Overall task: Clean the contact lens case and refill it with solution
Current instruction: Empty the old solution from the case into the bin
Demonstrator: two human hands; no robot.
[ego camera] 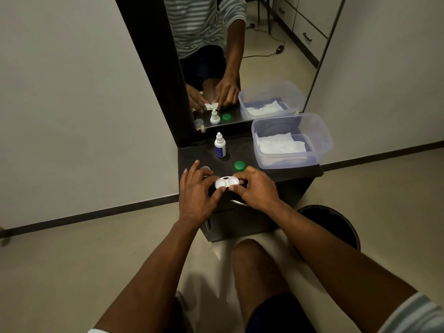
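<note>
White contact lens case lay uncapped near the front edge of the dark cabinet top, pinched from both ends: left hand gripped its 9 o'clock well, right hand its 3 o'clock well; green cap sat at 1 o'clock, solution bottle upright at 12, clear cap at 10, tissue-lined plastic tub at 2

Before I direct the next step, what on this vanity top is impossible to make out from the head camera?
- Lens case wells: wet or dry, too small.
- Clear cap: partly hidden by left hand.
- Solution bottle label: too small to read.
- Case's right end: covered by right hand fingers.
</note>
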